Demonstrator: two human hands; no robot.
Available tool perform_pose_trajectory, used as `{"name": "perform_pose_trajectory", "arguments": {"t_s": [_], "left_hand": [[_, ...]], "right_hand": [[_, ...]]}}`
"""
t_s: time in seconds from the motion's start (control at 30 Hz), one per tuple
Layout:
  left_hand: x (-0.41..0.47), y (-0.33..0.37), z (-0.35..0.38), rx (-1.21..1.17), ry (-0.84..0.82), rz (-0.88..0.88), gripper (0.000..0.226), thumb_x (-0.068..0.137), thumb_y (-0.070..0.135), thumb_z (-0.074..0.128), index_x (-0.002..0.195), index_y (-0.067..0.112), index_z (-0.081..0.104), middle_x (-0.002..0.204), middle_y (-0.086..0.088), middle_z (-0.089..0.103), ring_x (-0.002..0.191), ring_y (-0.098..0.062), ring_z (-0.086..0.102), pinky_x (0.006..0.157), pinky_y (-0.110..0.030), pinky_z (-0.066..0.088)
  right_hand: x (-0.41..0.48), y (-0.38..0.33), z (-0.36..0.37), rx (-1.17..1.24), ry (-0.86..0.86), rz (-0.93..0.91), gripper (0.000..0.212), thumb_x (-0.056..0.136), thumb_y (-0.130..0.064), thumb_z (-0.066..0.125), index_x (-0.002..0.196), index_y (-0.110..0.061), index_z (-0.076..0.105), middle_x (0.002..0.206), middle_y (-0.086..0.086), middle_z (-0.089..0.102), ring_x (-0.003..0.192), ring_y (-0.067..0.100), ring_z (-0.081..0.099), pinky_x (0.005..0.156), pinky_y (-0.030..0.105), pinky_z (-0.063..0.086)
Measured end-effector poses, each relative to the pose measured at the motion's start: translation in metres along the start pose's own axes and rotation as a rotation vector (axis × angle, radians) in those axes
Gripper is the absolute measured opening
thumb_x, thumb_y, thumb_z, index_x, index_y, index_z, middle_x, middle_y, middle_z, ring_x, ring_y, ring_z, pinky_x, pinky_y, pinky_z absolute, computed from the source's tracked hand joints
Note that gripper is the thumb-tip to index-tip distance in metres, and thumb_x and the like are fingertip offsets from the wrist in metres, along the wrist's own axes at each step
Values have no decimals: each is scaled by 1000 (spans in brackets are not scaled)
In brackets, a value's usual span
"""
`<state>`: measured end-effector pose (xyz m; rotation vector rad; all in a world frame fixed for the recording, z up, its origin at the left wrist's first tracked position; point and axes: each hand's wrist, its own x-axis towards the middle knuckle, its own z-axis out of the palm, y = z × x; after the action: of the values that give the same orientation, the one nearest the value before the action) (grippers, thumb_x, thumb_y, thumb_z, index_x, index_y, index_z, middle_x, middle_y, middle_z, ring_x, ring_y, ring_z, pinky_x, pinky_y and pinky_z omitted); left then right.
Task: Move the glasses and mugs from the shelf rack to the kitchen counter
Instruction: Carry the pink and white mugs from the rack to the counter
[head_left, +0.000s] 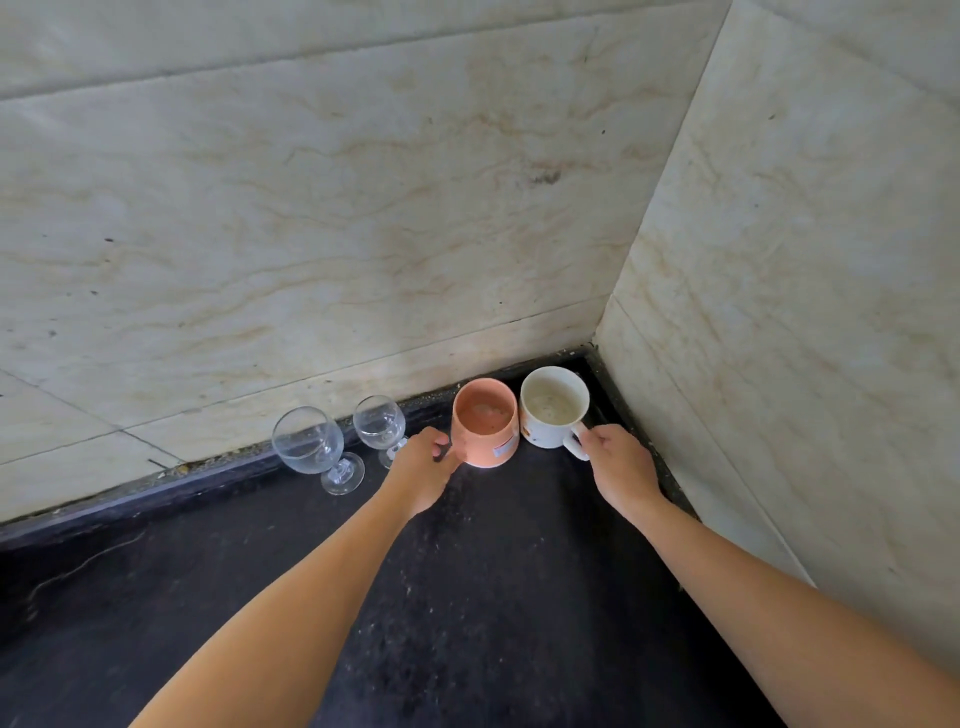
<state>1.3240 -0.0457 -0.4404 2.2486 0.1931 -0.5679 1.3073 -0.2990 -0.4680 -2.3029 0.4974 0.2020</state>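
Viewing from the head camera: pink mug (485, 423) and white mug (553, 408) stand upright, side by side, on the dark counter (467, 597), in the corner of the marble wall (363, 208); left hand (423, 467) curls round the pink mug's handle side; right hand (618, 462) pinches the white mug's handle; left glass (311, 441) and right glass (381, 423) stand upright along the wall, left of the mugs; right glass's foot partly hidden behind the left hand.

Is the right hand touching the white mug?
Touching. The head view shows the right hand with its fingers curled round the handle of the white mug, with no gap between them.
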Motion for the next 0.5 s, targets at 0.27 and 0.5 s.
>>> {"name": "perform_pose_trajectory", "arguments": {"t_s": [0.27,0.5], "left_hand": [[-109,-2,-30,77,1,-48,19,92,26,53,99,11,63,91,-8,67,92,-31,65,81,-38,52],[-269,-52,-52,289,206,-113,27,94,32,48,113,17,60,105,-6,68,102,-27,58,88,-39,49]], "right_hand": [[-83,-47,-22,-350,-86,-290,31,96,-35,53,121,-20,62,118,4,65,103,24,63,76,29,45],[-186,-109,6,-595,-329,-773,34,97,-33,44,125,-18,54,123,6,57,110,28,57,84,40,48]]}}
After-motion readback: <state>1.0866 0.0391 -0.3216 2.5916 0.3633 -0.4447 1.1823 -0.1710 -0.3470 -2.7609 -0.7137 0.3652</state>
